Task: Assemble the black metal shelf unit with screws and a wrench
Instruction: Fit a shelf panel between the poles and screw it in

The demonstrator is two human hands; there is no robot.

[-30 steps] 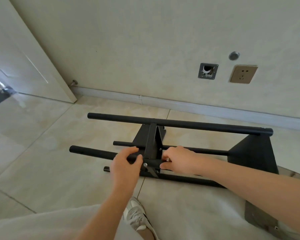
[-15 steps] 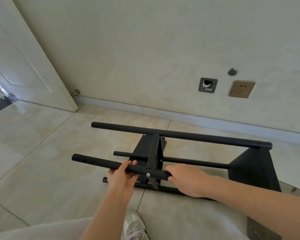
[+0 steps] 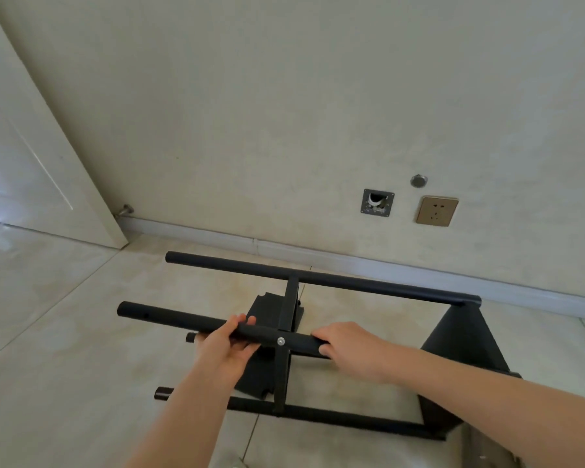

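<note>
The near tube (image 3: 217,327) has risen since the earlier frame — left hand (image 3: 228,349) at nine o'clock and right hand (image 3: 348,347) at three o'clock of its screw (image 3: 280,340) wrap their fingers round it, likely steadying the shelf frame (image 3: 460,342) lying sideways on the floor (image 3: 65,366).

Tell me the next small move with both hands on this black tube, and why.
Probably steady the near black metal tube with the left hand and right hand, then check the silver screw at the black upright bracket. Both hands grip the tube beside that screw, and no wrench is in view to tighten it.
</note>
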